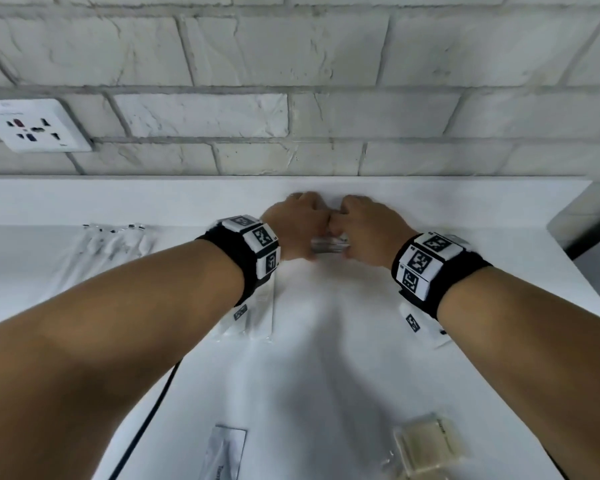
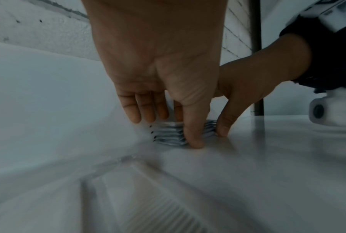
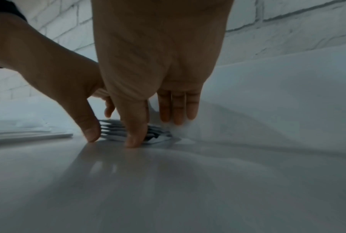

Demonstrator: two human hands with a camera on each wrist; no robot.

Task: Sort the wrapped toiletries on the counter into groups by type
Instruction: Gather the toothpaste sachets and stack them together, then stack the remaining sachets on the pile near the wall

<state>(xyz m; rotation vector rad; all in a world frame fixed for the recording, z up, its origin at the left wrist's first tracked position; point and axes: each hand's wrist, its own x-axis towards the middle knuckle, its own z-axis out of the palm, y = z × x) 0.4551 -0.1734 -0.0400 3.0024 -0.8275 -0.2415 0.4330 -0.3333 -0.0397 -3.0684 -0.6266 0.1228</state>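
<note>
A small stack of flat wrapped packets (image 1: 328, 245) sits at the back middle of the white counter (image 1: 326, 358). My left hand (image 1: 300, 225) holds its left part and my right hand (image 1: 364, 225) its right part, knuckles touching. In the left wrist view the left hand (image 2: 170, 130) has its thumb against the front of the stack (image 2: 168, 136) and its fingers (image 2: 146, 110) behind it. In the right wrist view the right hand (image 3: 156, 130) pinches the stack (image 3: 114, 130) the same way. The stack's top is hidden by both hands.
Long wrapped items (image 1: 115, 240) lie grouped at the left. Flat white packets (image 1: 257, 313) lie under my left wrist, another packet (image 1: 420, 323) under my right. A sachet (image 1: 226, 452) and a wrapped yellowish bar (image 1: 426, 448) lie near the front. Brick wall and socket (image 1: 35, 124) behind.
</note>
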